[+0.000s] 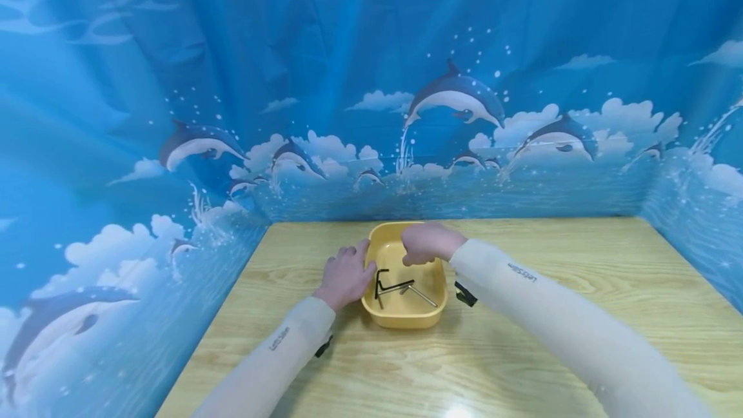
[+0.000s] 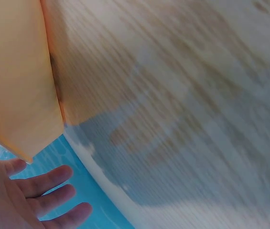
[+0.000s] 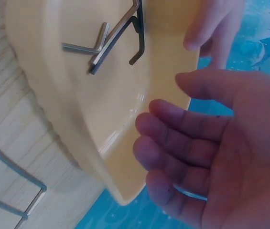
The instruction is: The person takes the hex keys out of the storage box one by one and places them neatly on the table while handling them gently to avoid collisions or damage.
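The yellow tray (image 1: pixel 406 322) stood on the wooden table (image 1: pixel 557 257), holding several hex keys: a long black key (image 1: pixel 397 288) and a smaller black one lay in its left half, and a silver key (image 1: pixel 423 296) slanted toward its near right corner. The left hand (image 1: pixel 345 276) rested against the tray's left side, thumb at the rim and fingers loosely extended along the outside, not clenched. The right hand (image 1: pixel 429 242) was over the tray's far right part, its fingers slackly bent and the thumb apart, grasping nothing. Bent metal rods (image 3: pixel 19 169) lay on the table outside the tray. Behind the tray hung a blue backdrop (image 1: pixel 348 37) printed with dolphins.
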Tool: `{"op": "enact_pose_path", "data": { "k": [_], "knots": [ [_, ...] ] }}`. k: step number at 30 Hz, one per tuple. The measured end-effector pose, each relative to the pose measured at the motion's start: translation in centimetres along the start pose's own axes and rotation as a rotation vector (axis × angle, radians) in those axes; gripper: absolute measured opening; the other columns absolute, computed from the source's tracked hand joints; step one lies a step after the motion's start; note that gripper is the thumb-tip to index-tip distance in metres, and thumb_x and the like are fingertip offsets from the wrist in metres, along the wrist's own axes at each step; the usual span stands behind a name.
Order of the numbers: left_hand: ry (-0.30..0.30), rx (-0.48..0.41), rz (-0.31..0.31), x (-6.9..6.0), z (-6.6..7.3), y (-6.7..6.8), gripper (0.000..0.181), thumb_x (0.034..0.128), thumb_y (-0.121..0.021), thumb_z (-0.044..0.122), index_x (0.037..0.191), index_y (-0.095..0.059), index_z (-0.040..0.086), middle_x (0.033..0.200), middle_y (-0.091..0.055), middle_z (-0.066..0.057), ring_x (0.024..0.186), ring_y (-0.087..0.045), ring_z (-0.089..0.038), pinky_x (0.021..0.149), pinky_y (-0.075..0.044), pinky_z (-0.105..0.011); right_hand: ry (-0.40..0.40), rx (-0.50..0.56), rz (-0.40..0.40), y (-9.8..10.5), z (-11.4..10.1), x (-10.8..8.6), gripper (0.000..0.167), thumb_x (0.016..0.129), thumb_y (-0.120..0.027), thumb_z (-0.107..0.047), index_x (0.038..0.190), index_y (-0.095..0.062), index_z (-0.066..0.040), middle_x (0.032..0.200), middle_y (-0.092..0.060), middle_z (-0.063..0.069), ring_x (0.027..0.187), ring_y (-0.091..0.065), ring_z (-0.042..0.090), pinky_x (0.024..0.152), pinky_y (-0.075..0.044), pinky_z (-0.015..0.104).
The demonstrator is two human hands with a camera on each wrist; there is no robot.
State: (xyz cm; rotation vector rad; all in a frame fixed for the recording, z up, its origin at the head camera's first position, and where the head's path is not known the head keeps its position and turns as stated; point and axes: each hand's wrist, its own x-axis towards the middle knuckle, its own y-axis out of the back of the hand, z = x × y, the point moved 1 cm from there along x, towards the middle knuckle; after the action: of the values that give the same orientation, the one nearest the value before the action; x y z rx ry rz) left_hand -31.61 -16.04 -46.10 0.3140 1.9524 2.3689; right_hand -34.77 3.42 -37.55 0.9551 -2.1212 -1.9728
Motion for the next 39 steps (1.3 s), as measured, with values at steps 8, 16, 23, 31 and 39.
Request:
{"op": "enact_pose_path", "data": {
  "k": [8,16,23,31,39],
  "knots": [
    [-0.007,-0.003,0.012,0.1,-0.1,0.0,0.056,0.1031,-0.040,0.043,0.154,-0.037,0.018,0.135,-0.060,-0.018,0.126,-0.055,-0.036,0.098,-0.046,-0.059,-0.062,0.078,-0.180,-0.8,-0.7,1.9,0.015,0.092,-0.067,-0.013,0.077,-0.066,-0.011,0.067,-0.064,0.006,0.053,-0.052,0.015,0.046,-0.041,0.026],
    [-0.008,0.013,0.004,0.2,0.1,0.4,0.055,0.1036,-0.040,0.044,0.153,-0.037,0.018,0.134,-0.061,-0.018,0.126,-0.055,-0.036,0.098,-0.047,-0.059,-0.087,-0.032,-0.287,-0.4,-1.0,2.9,0.006,0.088,-0.074,-0.013,0.084,-0.077,-0.010,0.074,-0.073,0.004,0.058,-0.061,0.013,0.059,-0.051,0.027],
    [-0.009,0.015,0.003,0.3,-0.1,0.1,0.056,0.1037,-0.036,0.045,0.152,-0.037,0.019,0.134,-0.061,-0.017,0.126,-0.055,-0.036,0.098,-0.046,-0.059,-0.155,-0.044,-0.315,-1.4,-1.4,4.5,0.010,0.076,-0.082,-0.008,0.070,-0.076,-0.013,0.071,-0.067,-0.002,0.066,-0.058,0.011,0.064,-0.052,0.026],
    [0.002,0.013,0.003,0.3,-0.1,0.0,0.056,0.1040,-0.039,0.044,0.153,-0.037,0.019,0.136,-0.059,-0.017,0.128,-0.054,-0.036,0.101,-0.045,-0.060,-0.273,0.012,-0.277,-1.6,-2.4,4.4,0.015,0.069,-0.089,-0.006,0.074,-0.078,-0.014,0.088,-0.070,-0.001,0.085,-0.066,0.015,0.076,-0.058,0.028],
    [-0.003,0.016,-0.010,0.1,-0.1,0.1,0.058,0.1040,-0.034,0.047,0.155,-0.035,0.019,0.138,-0.058,-0.017,0.129,-0.053,-0.036,0.101,-0.045,-0.059,-0.238,-0.068,-0.260,-1.9,-3.3,3.4,0.015,0.075,-0.086,-0.006,0.077,-0.073,-0.014,0.089,-0.068,0.000,0.085,-0.064,0.015,0.076,-0.057,0.027]
  ]
}}
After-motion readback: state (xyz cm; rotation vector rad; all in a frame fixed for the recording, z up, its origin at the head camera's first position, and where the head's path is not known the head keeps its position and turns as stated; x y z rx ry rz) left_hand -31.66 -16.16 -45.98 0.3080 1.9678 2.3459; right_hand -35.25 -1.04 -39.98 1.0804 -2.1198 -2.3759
